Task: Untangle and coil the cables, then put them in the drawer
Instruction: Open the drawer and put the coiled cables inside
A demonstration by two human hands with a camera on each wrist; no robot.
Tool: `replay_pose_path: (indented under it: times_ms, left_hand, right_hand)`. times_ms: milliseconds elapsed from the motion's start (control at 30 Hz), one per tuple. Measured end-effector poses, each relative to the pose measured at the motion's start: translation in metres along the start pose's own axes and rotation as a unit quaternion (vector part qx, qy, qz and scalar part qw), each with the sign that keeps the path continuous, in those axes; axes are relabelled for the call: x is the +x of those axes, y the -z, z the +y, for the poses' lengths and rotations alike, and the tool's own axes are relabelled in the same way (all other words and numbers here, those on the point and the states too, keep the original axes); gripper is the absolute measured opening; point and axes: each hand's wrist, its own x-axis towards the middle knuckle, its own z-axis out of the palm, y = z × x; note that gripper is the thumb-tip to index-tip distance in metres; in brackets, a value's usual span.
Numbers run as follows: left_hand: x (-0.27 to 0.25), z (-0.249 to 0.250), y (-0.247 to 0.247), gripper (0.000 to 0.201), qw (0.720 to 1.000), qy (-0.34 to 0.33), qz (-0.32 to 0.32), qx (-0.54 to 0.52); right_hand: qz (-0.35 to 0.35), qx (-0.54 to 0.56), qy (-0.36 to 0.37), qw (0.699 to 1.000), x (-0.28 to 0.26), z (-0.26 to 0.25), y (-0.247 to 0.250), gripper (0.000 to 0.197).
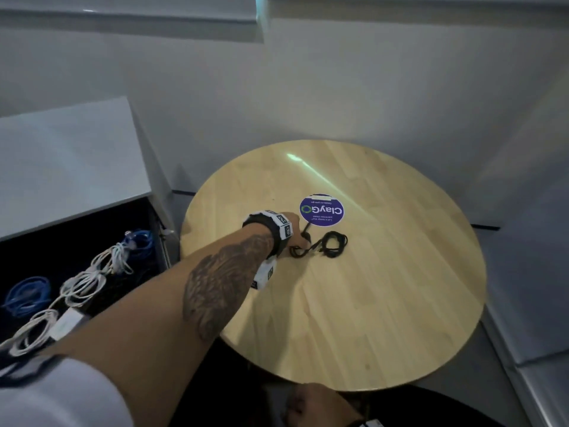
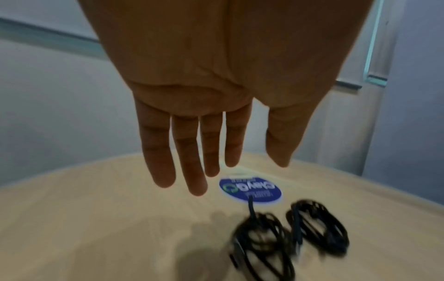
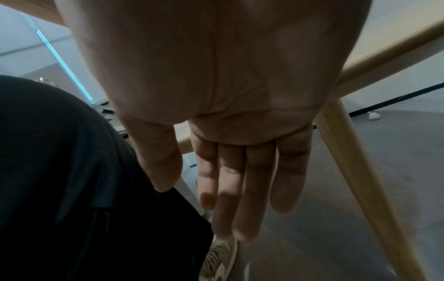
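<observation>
A black cable lies on the round wooden table (image 1: 385, 288) in two loose coils, a larger one (image 1: 334, 243) and a smaller one (image 1: 297, 251), with one end pointing at a blue sticker. My left hand (image 1: 297, 234) reaches over the smaller coil. In the left wrist view this hand (image 2: 238, 171) is open with straight fingers, hovering above the coils (image 2: 288, 233) and holding nothing. My right hand (image 1: 311, 402) hangs below the table's near edge; its fingers (image 3: 240, 199) are straight and empty beside dark trousers.
At the left an open drawer (image 1: 37, 254) holds coiled blue cables (image 1: 27, 294) and white cables (image 1: 89, 282) with a white adapter. A round blue sticker (image 1: 321, 209) sits mid-table. A wooden table leg (image 3: 360, 180) slants beside my right hand. Grey walls close in behind.
</observation>
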Motion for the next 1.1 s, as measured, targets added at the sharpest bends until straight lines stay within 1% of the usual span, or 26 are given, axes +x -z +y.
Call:
replay_pose_path:
  times_ms: [100,167,200,233,267,300,333,400,467,533,600,667,733,800,867,933,1033,1100]
  left_hand:
    - [0.008,0.002,-0.028,0.035,0.999,0.019,0.007,0.031]
    - [0.022,-0.007,-0.037,0.031,0.999,0.038,0.012,0.013]
    - [0.023,-0.011,-0.035,0.030,0.999,0.049,0.013,0.014]
    - [0.037,-0.022,-0.038,0.031,0.998,0.061,0.008,0.020]
    - [0.040,-0.030,-0.036,0.033,0.998,0.066,0.007,0.017]
    - [0.041,-0.037,-0.032,0.035,0.998,0.069,0.011,0.000]
    - [0.022,-0.039,-0.018,0.036,0.998,0.069,0.015,-0.005]
    - [-0.027,-0.042,0.014,0.037,0.995,0.060,0.059,-0.045]
    - [-0.067,-0.055,0.045,0.033,0.991,0.051,0.106,-0.066]
    - [-0.111,-0.075,0.074,0.031,0.986,0.052,0.146,-0.062]
    - [-0.155,-0.105,0.094,0.030,0.980,0.057,0.180,-0.057]
    - [-0.200,-0.142,0.104,0.030,0.977,0.078,0.192,-0.041]
    - [-0.239,-0.184,0.100,0.032,0.977,0.111,0.179,-0.018]
    - [-0.271,-0.226,0.085,0.034,0.980,0.152,0.127,0.011]
    - [-0.292,-0.261,0.064,0.035,0.977,0.200,0.067,0.037]
    - [-0.305,-0.286,0.043,0.032,0.971,0.233,0.031,0.052]
    - [-0.310,-0.309,0.017,0.030,0.969,0.239,0.026,0.065]
    - [-0.308,-0.312,0.006,0.038,0.971,0.231,0.019,0.064]
  right_hand:
    - [-0.008,0.000,0.016,1.000,0.000,0.001,0.003,0.040]
    - [0.000,0.003,0.050,0.999,-0.001,0.000,0.007,0.041]
    - [-0.002,0.002,0.053,0.999,-0.002,-0.002,0.010,0.038]
    - [-0.006,-0.002,0.051,0.999,-0.004,-0.003,0.011,0.031]
    - [-0.005,-0.008,0.047,0.999,-0.006,-0.004,0.012,0.022]
    - [-0.004,-0.015,0.046,0.999,-0.008,-0.006,0.012,0.018]
    - [0.002,-0.027,0.041,0.999,-0.008,-0.007,0.013,0.019]
    - [0.017,-0.050,0.038,0.998,-0.011,-0.010,0.011,0.023]
    - [0.028,-0.050,0.040,0.998,-0.012,-0.012,0.011,0.027]
    - [0.030,-0.051,0.042,0.997,-0.014,-0.014,0.009,0.025]
    - [0.028,-0.053,0.035,0.998,-0.014,-0.016,0.007,0.018]
    - [0.032,-0.055,0.029,0.998,-0.013,-0.016,0.004,0.019]
    - [0.036,-0.059,0.027,0.997,-0.010,-0.016,0.001,0.024]
    - [0.041,-0.053,0.020,0.998,-0.008,-0.018,0.000,0.026]
    - [0.048,-0.053,0.015,0.997,-0.005,-0.018,-0.001,0.027]
    - [0.051,-0.050,0.007,0.997,-0.003,-0.017,-0.002,0.027]
    - [0.062,-0.045,0.001,0.997,-0.004,-0.020,-0.001,0.025]
    - [0.063,-0.046,-0.005,0.997,-0.004,-0.021,0.000,0.024]
